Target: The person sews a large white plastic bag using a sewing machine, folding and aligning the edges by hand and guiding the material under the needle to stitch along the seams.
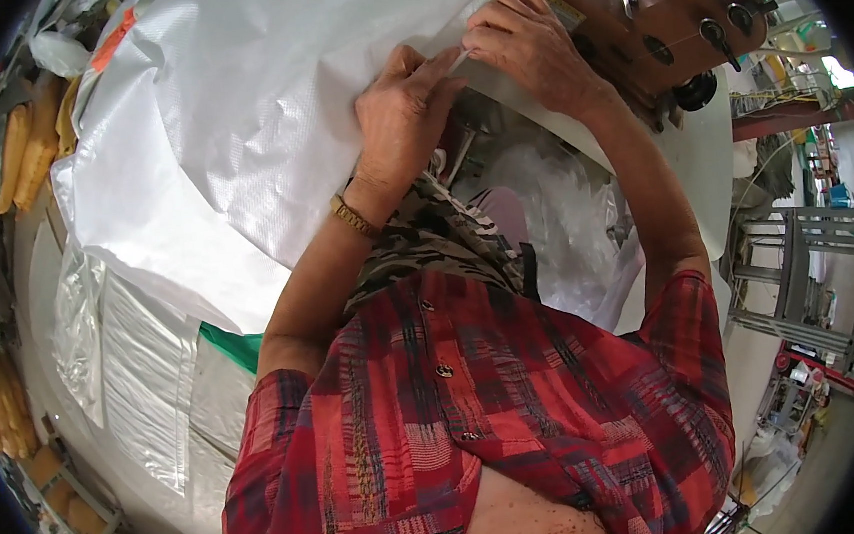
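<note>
A large white woven plastic sheet [264, 109] spreads under and to the left of my hands, with creases across it. My left hand [405, 108] is closed at the sheet's edge, thumb and fingers pinching it. Close beside it, my right hand [525, 48] also pinches this edge, its fingers bent and pressed together. A narrow folded white strip of the edge [462, 56] shows between my fingertips. Just right of my right hand stands a brown sewing machine [663, 17] with dark knobs; its needle area is not clearly visible.
A pale tabletop [704, 160] runs beneath the machine. Clear plastic film [542, 198] lies below, between my arms. Yellow-orange bundles [36, 142] line the far left. On the right stands a grey metal rack [797, 258]. A folded silvery sheet [141, 390] lies at lower left.
</note>
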`<act>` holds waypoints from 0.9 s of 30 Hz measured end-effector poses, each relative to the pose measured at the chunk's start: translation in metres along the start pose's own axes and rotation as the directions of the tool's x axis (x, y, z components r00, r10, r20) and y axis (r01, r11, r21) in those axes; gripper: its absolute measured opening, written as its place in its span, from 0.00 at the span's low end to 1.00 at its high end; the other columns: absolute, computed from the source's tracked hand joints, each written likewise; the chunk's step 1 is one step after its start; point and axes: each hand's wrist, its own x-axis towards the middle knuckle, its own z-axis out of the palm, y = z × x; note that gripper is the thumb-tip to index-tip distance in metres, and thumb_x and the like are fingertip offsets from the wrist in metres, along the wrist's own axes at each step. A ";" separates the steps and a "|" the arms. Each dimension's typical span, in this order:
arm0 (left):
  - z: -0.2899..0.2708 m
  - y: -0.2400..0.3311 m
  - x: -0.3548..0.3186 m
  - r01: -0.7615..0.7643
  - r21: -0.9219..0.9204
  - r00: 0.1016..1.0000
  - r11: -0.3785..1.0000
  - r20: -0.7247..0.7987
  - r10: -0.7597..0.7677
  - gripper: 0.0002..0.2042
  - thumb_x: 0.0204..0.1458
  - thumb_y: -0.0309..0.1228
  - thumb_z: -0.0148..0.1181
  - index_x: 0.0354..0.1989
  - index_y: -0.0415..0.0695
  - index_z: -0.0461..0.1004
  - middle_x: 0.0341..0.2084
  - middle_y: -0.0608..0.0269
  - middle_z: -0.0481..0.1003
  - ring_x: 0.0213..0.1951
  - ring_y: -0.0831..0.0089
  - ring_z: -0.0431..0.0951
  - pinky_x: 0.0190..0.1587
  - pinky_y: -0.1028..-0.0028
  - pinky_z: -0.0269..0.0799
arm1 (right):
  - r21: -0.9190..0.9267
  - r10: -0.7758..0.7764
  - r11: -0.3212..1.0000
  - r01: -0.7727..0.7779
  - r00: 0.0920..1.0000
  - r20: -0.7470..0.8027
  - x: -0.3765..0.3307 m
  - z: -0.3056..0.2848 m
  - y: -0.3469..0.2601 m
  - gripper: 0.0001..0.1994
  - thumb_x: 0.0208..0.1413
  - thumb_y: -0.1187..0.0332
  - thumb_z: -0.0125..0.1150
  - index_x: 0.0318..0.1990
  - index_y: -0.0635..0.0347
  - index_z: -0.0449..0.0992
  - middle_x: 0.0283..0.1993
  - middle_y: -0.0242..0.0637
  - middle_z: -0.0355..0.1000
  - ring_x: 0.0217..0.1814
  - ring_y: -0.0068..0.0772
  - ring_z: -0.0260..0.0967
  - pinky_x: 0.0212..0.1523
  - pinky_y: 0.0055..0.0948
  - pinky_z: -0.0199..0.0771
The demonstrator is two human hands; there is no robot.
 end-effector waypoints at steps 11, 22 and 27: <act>0.010 -0.002 0.011 -0.010 0.007 0.992 1.000 -0.127 0.011 0.05 0.49 0.27 0.67 0.34 0.45 0.81 0.22 0.63 0.72 0.22 0.67 0.73 0.28 0.72 0.69 | 0.079 -0.038 0.996 0.035 0.999 0.037 0.005 0.000 0.016 0.06 0.54 0.65 0.59 0.35 0.55 0.75 0.39 0.32 0.70 0.47 0.34 0.68 0.51 0.36 0.64; 0.011 -0.009 0.011 0.097 -0.179 0.995 0.979 -0.003 -0.099 0.10 0.54 0.24 0.63 0.45 0.46 0.81 0.22 0.61 0.71 0.24 0.78 0.70 0.29 0.78 0.67 | 0.217 0.014 0.976 -0.021 0.999 0.030 0.009 -0.011 0.053 0.09 0.58 0.65 0.56 0.33 0.62 0.74 0.35 0.35 0.72 0.43 0.38 0.67 0.50 0.36 0.61; 0.003 -0.010 0.014 -0.008 -0.074 0.997 0.997 0.073 0.013 0.11 0.50 0.26 0.63 0.43 0.47 0.80 0.26 0.59 0.75 0.27 0.59 0.78 0.31 0.67 0.73 | 0.216 0.075 0.971 -0.101 0.989 0.124 0.010 -0.012 0.067 0.09 0.55 0.64 0.60 0.36 0.60 0.74 0.40 0.34 0.73 0.46 0.39 0.68 0.52 0.37 0.61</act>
